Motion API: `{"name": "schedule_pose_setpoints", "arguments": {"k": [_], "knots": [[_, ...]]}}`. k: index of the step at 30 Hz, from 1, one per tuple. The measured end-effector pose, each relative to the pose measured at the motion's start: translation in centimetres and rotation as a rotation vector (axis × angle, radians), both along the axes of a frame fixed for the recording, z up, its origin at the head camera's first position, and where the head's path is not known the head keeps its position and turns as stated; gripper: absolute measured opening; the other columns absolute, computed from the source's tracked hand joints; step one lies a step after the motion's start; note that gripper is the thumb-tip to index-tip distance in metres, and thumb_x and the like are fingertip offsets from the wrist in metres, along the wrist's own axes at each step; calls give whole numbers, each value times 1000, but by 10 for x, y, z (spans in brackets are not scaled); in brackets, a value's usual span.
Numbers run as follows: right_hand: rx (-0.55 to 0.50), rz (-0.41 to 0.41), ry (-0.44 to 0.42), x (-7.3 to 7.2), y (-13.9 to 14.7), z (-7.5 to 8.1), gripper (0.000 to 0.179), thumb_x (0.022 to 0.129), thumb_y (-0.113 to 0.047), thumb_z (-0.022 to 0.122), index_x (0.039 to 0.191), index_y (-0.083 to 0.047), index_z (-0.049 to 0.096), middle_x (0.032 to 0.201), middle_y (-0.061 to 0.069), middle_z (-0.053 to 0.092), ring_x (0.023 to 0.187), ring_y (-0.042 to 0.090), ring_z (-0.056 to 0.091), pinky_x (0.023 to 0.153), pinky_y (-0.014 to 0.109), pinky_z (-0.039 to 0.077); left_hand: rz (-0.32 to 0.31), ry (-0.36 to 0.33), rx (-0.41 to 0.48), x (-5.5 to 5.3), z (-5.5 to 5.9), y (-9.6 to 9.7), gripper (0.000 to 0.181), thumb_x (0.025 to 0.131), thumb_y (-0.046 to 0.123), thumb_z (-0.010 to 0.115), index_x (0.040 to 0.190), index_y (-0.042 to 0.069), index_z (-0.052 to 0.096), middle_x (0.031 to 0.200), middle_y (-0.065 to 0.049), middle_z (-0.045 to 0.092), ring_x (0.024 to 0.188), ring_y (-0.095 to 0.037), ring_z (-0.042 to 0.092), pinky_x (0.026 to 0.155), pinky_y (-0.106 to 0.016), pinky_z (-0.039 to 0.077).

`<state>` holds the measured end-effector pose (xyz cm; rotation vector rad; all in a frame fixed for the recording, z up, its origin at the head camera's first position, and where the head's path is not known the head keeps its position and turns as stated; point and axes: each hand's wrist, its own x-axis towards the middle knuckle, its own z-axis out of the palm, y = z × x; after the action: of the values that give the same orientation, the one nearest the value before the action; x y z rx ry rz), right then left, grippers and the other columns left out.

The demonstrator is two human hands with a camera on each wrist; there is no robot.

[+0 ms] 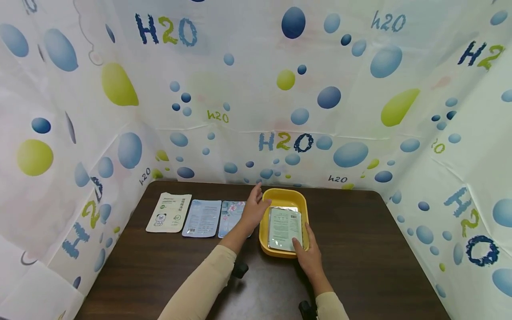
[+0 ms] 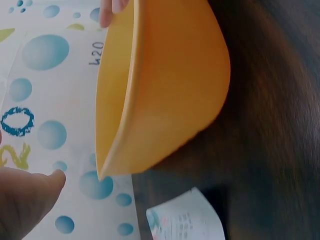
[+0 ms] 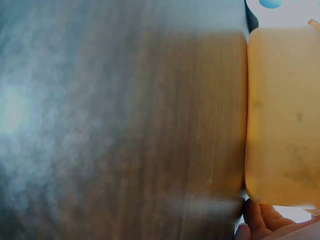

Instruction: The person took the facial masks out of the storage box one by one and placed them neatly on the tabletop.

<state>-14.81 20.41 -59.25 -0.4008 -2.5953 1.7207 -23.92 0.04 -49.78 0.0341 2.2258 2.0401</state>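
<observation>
A yellow plastic basin [image 1: 285, 192] stands on the table, holding flat sachets; the top sachet [image 1: 285, 229] is pale green with printed text. My right hand [image 1: 311, 258] grips the basin's right front side, thumb over the rim near the sachet and fingers along the outer wall. In the right wrist view its fingers [image 3: 267, 220] show at the basin's lower edge. Beside the left rim is my left hand [image 1: 253, 210], fingers stretched forward and thumb spread toward the basin. The left wrist view shows that thumb [image 2: 35, 195] apart from the basin wall [image 2: 175, 80].
Left of the basin, three flat sachets lie in a row: a cream one [image 1: 170, 212], a light blue one [image 1: 202, 218] and a floral blue one [image 1: 229, 217], partly hidden by the left arm. Behind the dark wooden table [image 1: 360, 249] hangs a patterned curtain [image 1: 240, 89].
</observation>
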Motion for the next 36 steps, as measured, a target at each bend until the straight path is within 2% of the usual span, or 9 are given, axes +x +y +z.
{"name": "schedule_pose_setpoints", "arguments": {"k": [6, 11, 15, 21, 25, 36], "knots": [[17, -5, -15, -2, 1, 2, 79, 99, -44, 64, 164, -32, 20, 168, 17, 27, 151, 44, 30, 121, 68, 25, -48, 5, 40, 0, -3, 20, 71, 101, 23, 60, 163, 22, 26, 169, -13, 25, 156, -32, 29, 126, -49, 27], [24, -9, -18, -2, 2, 2, 79, 98, -47, 64, 164, -32, 21, 167, 18, 28, 150, 45, 33, 120, 69, 26, -80, -43, 69, 3, -10, 35, 71, 100, 22, 60, 163, 20, 26, 169, -14, 26, 156, -32, 28, 127, -49, 24], [34, -9, -5, -2, 2, 0, 79, 98, -46, 64, 163, -32, 22, 166, 19, 30, 149, 45, 34, 119, 69, 27, -83, -93, 98, 5, -21, 43, 73, 100, 25, 62, 163, 20, 26, 169, -15, 26, 156, -35, 26, 127, -53, 23], [36, -3, 12, -2, 1, 0, 78, 98, -44, 65, 163, -31, 23, 166, 19, 30, 150, 46, 34, 119, 68, 28, -69, -123, 92, 8, -35, 47, 72, 99, 26, 62, 162, 19, 28, 169, -16, 25, 157, -39, 22, 126, -59, 20], [33, -7, 23, -2, 1, 0, 78, 98, -42, 65, 163, -31, 24, 166, 18, 31, 149, 45, 34, 119, 67, 29, -59, -153, 60, 7, -42, 48, 71, 99, 26, 62, 161, 19, 29, 169, -15, 26, 156, -38, 25, 126, -59, 21], [27, -2, 33, 0, 2, -2, 78, 98, -42, 65, 163, -30, 24, 166, 19, 31, 150, 46, 33, 119, 69, 28, -69, -176, 21, 8, -48, 49, 73, 97, 26, 66, 160, 17, 30, 166, -18, 31, 151, -39, 33, 123, -60, 27]]}}
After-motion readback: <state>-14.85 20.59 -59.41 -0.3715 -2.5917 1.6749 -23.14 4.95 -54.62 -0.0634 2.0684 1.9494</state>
